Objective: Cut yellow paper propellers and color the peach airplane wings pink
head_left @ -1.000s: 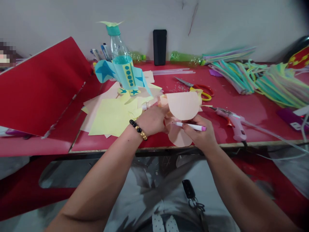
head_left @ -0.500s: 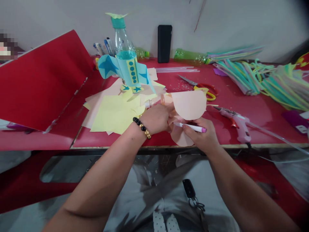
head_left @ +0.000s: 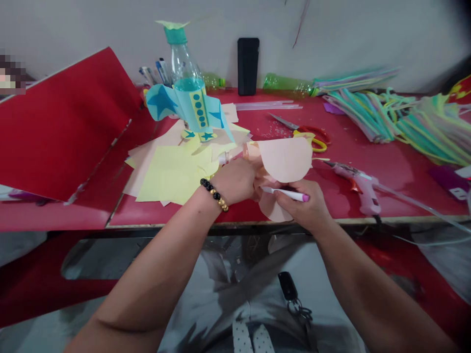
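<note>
My left hand (head_left: 239, 180), with a bead bracelet on the wrist, is closed around a clear plastic bottle (head_left: 235, 153) lying on its side. Peach paper wraps the bottle, and rounded peach paper wings (head_left: 287, 159) stick out on both sides. Between the fingers of my right hand (head_left: 308, 203) is a white marker (head_left: 290, 194) with a pink end. Its tip points left at the wrapped bottle, close to my left fingers. Whether the tip touches the paper is hard to see. My left fingertips are partly hidden.
Behind my left hand stands a decorated blue bottle (head_left: 191, 105) on yellow and peach sheets (head_left: 165, 171). Scissors (head_left: 312, 135) lie beyond the wings. A pink glue gun (head_left: 360, 184) rests at right, its cord near the edge. A red board (head_left: 73, 127) leans at left.
The view has shifted slightly. The marker has moved a little to the left in my right hand, while my left hand keeps its hold on the bottle.
</note>
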{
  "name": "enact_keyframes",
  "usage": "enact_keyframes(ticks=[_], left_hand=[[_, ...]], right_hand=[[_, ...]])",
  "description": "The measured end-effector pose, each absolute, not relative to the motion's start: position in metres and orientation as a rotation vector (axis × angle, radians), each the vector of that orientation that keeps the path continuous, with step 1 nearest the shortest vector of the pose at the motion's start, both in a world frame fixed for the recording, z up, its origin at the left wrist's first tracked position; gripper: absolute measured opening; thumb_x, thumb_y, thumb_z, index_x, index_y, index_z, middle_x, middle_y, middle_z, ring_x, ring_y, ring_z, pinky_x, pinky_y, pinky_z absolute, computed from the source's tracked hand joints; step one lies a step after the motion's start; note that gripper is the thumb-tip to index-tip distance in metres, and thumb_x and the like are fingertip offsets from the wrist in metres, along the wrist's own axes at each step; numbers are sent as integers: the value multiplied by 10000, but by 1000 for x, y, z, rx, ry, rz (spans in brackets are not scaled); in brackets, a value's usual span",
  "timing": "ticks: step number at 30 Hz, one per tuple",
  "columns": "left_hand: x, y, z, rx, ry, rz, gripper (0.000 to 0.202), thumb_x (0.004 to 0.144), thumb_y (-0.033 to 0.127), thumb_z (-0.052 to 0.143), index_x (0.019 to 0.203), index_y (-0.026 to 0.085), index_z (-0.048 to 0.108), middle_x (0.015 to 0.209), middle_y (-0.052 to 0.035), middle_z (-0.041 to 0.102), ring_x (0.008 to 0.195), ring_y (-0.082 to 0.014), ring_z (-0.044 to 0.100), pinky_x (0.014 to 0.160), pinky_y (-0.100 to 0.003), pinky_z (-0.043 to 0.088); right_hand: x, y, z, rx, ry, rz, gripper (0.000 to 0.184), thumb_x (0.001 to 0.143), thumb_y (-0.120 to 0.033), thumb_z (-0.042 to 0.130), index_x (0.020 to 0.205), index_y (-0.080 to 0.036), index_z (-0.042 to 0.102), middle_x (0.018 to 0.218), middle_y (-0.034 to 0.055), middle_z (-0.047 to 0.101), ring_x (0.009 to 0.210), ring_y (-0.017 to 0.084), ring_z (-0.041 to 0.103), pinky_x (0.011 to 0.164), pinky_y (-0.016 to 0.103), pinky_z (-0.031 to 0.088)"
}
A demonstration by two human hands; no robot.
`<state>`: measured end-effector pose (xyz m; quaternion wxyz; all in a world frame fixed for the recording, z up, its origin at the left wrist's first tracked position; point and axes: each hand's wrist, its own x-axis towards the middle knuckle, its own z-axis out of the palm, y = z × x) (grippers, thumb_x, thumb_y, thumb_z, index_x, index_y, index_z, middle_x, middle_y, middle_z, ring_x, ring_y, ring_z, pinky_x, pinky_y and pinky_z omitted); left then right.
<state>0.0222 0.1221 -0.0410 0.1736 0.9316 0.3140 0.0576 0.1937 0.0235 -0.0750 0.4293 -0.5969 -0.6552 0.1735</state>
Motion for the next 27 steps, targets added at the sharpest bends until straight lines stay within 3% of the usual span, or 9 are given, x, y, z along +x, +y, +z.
enact_keyframes(ticks=[12,18,27], left_hand=[[22,122,-42,2646,877,174,569,644,324,723,1174,187,565,961,-55,715,869,-241,656,691,-301,467],[24,121,-42,2647,915,260,571,704,426,675,1193,161,544,884,-70,712,808,-245,650,629,-306,445],[27,117,-44,2690,942,266,508,713,370,662,1163,157,559,869,-56,711,764,-223,650,617,-297,444]], right_hand=[[194,21,-75,-1488,-1573,436,113,724,-237,655,763,-150,715,627,17,690,530,141,577,485,248,425],[196,23,-74,-1523,-1320,331,76,709,-145,619,748,-169,680,645,-6,653,571,135,570,518,245,430],[196,30,-79,-1557,-1286,279,84,697,-135,619,741,-172,680,647,-11,662,595,152,596,554,259,458]])
